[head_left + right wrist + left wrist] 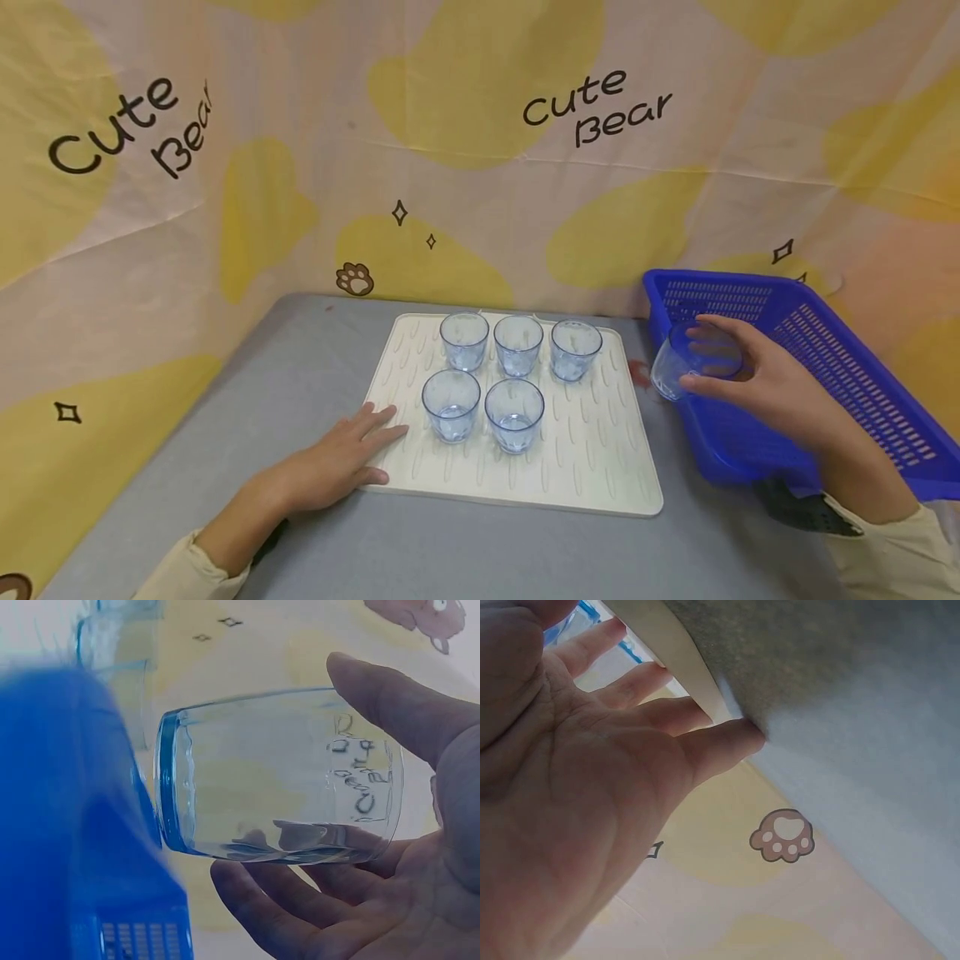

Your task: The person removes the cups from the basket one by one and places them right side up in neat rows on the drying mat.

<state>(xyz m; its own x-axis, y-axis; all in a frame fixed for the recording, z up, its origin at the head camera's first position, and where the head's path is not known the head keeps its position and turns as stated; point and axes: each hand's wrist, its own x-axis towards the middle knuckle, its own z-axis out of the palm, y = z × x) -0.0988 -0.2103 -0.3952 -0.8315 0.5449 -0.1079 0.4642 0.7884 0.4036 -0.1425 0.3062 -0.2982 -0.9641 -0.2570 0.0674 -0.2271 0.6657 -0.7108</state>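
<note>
My right hand (pixel 780 392) grips a clear bluish glass (pixel 277 780) between thumb and fingers, near its mouth. Tilted on its side, this glass is at the left rim of the blue basket, its thick base pointing left towards the mat. Fingers spread and straight, my left hand (pixel 322 467) rests at the left edge of a white ribbed drying mat (pixel 592 475). Upright on the mat stand matching glasses: three in a back row, including the right one (pixel 576 350), and two in front, one being the left glass (pixel 451 406).
A blue perforated plastic basket (pixel 862 350) stands on the right of the grey table (pixel 450 550), under my right forearm. A printed cloth (pixel 465 108) hangs behind and along the left side.
</note>
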